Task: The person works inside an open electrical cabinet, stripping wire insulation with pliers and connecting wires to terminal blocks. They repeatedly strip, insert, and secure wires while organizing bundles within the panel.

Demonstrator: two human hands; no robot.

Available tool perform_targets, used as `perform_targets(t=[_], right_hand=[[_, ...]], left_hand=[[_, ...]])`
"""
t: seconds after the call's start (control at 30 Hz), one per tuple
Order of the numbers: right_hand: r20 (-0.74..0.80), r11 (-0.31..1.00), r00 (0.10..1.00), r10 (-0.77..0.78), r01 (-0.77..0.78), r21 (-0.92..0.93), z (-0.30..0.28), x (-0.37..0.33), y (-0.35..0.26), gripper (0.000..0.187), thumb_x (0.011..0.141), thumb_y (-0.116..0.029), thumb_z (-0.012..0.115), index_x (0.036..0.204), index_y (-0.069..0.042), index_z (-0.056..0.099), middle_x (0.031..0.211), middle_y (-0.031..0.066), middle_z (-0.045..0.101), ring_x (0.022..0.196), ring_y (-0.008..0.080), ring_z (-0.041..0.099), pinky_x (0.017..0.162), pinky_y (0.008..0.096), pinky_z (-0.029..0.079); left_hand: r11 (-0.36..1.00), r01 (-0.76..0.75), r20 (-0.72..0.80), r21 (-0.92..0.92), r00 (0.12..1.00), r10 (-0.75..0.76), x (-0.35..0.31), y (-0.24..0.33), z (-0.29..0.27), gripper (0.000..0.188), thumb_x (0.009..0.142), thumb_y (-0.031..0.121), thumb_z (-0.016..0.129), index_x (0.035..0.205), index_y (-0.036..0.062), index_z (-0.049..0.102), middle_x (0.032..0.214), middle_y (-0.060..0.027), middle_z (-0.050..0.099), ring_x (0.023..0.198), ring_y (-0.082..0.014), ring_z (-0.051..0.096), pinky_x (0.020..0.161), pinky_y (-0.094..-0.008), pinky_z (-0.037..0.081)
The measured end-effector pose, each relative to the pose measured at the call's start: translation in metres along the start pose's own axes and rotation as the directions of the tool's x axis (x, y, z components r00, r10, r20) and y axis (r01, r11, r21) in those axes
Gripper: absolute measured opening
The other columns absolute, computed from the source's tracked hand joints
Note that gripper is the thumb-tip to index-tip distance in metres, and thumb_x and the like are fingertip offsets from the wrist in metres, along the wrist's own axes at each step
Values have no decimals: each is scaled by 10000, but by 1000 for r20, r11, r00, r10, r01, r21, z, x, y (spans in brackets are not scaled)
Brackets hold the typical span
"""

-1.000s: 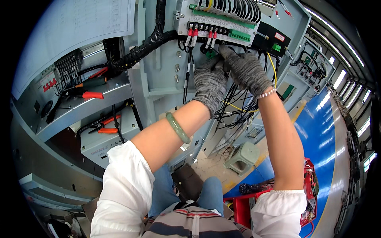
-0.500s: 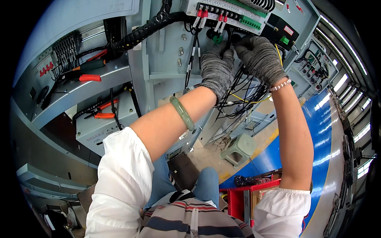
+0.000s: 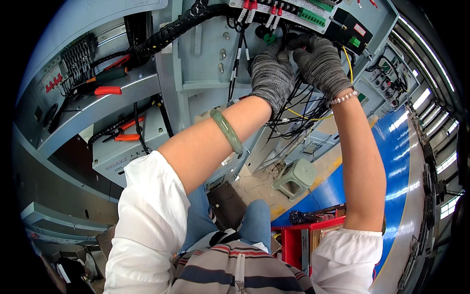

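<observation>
Both my hands wear grey knitted gloves and meet under a terminal strip [image 3: 290, 11] with red-tipped wires on a grey metal panel [image 3: 200, 71]. My left hand [image 3: 272, 73] has its fingers closed, reaching up beside a small green round part [image 3: 269, 38]. Close by on its right, my right hand [image 3: 317, 63] curls its fingers inward at dark parts beneath the strip. Whatever sits between the fingertips is hidden by the gloves and shadow. Loose black wires [image 3: 299, 105] hang in a bundle below both hands. A yellow wire [image 3: 351, 66] runs past my right wrist.
A black box [image 3: 348, 30] is mounted right of the strip. Thick wrapped cable [image 3: 171, 35] crosses the upper left. Red-handled pliers [image 3: 106, 90] and a screwdriver [image 3: 110, 74] lie on a metal ledge. Below are a pale green stool [image 3: 298, 176] and a red cart [image 3: 290, 245].
The view has shifted slightly, moving the panel a little up and right. My hands stay at the same spot under the strip, with the right fingers curled slightly differently.
</observation>
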State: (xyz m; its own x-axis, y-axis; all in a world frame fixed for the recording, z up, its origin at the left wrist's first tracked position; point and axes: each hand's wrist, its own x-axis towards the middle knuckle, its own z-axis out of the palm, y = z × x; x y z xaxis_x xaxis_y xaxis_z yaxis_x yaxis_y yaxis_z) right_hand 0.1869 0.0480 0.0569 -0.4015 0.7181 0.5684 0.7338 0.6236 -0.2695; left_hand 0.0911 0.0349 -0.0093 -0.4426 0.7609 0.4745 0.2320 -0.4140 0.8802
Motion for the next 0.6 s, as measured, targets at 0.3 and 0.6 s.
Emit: perform_targets(t=[0.3, 0.6], right_hand=[[40, 945, 990, -137, 143, -294, -6, -4, -29, 233, 781, -203, 545, 956, -103, 661, 867, 162, 642, 805, 293, 624, 761, 375, 496], [-118, 982, 979, -166, 175, 73, 0, -19, -3, 250, 780, -207, 547, 926, -30, 646, 771, 175, 630, 715, 295, 620, 691, 361, 493]], left_hand=[[902, 156, 59, -403, 988, -145, 5, -4, -2, 311, 876, 184, 487, 1141, 26, 529, 1054, -162, 595, 953, -248, 572, 844, -328, 447], [995, 23, 71, -96, 997, -16, 1, 4, -8, 252, 880, 163, 457, 1034, 11, 587, 915, -146, 627, 819, -232, 597, 778, -337, 460]])
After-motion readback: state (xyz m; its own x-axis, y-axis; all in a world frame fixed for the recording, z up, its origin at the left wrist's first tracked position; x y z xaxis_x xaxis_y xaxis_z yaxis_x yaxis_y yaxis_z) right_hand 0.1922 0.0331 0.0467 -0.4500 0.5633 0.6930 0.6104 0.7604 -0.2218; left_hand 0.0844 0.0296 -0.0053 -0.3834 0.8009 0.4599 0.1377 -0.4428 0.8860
